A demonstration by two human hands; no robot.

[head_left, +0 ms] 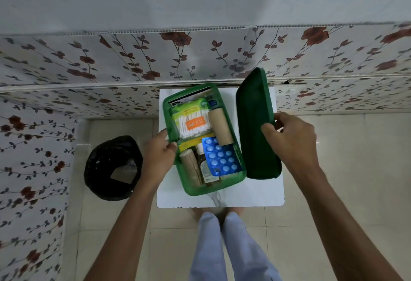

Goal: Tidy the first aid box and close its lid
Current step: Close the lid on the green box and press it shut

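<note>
A green first aid box stands open on a small white table. Inside lie a pack of cotton swabs, two tan bandage rolls, a blue pill blister and a small bottle. My left hand grips the box's left wall at its middle. The dark green lid is tilted up just right of the box, its inner side facing the box. My right hand holds the lid by its right edge.
A black-lined waste bin stands on the tiled floor left of the table. Floral-patterned wall panels rise behind and at the left. My legs are just in front of the table's near edge.
</note>
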